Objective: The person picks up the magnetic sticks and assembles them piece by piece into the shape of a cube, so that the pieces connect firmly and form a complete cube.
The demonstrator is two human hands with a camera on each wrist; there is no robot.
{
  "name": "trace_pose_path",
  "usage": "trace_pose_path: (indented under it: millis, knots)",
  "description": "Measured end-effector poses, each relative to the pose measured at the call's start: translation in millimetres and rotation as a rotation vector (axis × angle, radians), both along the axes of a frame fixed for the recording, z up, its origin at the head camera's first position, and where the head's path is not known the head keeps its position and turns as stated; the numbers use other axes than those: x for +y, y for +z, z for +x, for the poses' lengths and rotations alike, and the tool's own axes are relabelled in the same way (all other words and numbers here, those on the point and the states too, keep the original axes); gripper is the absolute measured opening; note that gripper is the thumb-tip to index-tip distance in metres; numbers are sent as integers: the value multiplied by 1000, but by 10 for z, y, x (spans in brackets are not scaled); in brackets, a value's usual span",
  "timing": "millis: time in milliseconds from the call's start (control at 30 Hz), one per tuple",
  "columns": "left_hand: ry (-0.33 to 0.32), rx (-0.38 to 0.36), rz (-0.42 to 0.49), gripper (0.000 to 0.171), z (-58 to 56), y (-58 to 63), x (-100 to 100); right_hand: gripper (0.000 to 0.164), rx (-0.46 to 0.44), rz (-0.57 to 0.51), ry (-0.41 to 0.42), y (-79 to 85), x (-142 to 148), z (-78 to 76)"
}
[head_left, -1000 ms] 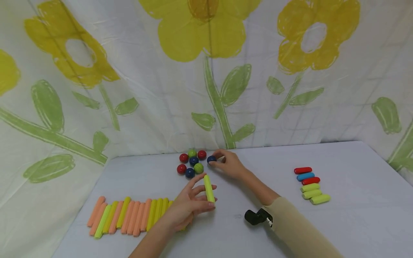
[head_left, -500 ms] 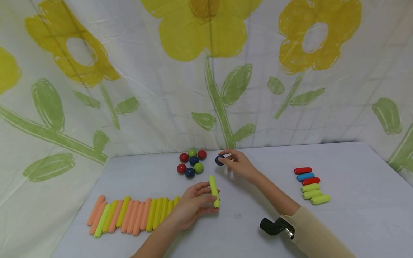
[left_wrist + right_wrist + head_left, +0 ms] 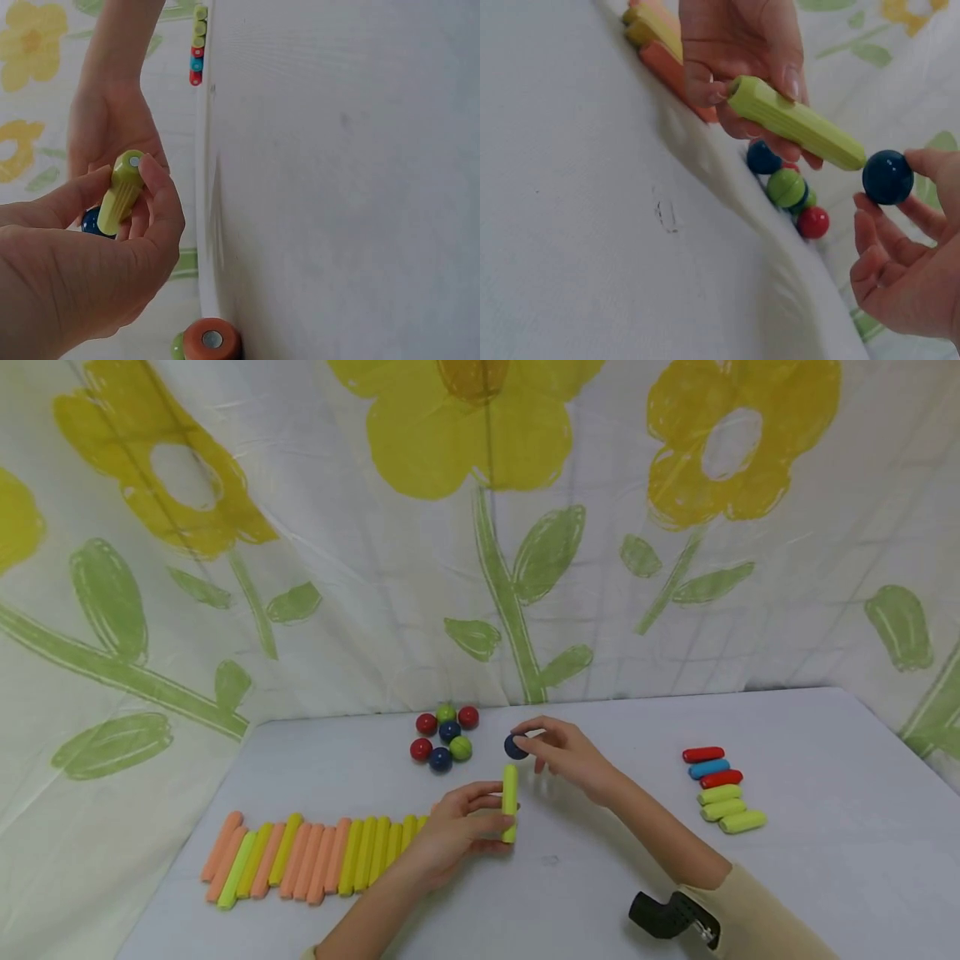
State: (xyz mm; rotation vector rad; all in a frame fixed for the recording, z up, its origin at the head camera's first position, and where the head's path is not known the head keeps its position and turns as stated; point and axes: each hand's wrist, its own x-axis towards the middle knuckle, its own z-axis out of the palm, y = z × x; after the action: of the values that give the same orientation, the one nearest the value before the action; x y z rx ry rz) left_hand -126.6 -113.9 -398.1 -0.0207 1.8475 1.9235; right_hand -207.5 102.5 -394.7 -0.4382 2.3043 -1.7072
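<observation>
My left hand (image 3: 461,827) holds a yellow-green magnetic stick (image 3: 510,804) nearly upright between thumb and fingers. A small metal disc shows at the stick's end (image 3: 135,161) in the left wrist view. My right hand (image 3: 572,758) pinches a dark blue ball (image 3: 888,177) between thumb and fingertips. In the right wrist view the ball sits right at the stick's far tip. From the head camera it is just above and beside the stick's top. Both things are held over the white table, and fingers hide part of each.
A row of orange and yellow sticks (image 3: 300,860) lies on the table (image 3: 570,893) at left, partly behind my left forearm. Red, green and blue balls (image 3: 441,760) cluster at the back. Short red, blue and green sticks (image 3: 722,793) lie at right. A flowered curtain (image 3: 375,568) hangs behind.
The blue ball has come away from the cluster, rightward and then down toward the stick's top. My left hand has shifted right, and its stick has turned more upright.
</observation>
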Motion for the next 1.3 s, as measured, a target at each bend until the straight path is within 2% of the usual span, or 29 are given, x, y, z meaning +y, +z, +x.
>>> trace_pose_path:
  millis: [400,667,900,1100,1167,1300]
  knots:
    - [-27,19,-37,50,-3,15,8,34,-14,3,-1,-45,91,111]
    - [38,80,-163,42,-34,56,-18,36,-68,-25,-10,-50,265,210]
    - [102,76,-77,38,-102,88,3,43,-133,-6,4,-54,477,340]
    - [115,98,14,36,-209,45,62,47,-121,11,28,-89,653,417]
    - [105,121,-15,35,-243,23,81,47,-114,17,29,-106,716,425]
    - [59,169,-138,30,-328,-31,130,47,-99,29,35,-154,835,393]
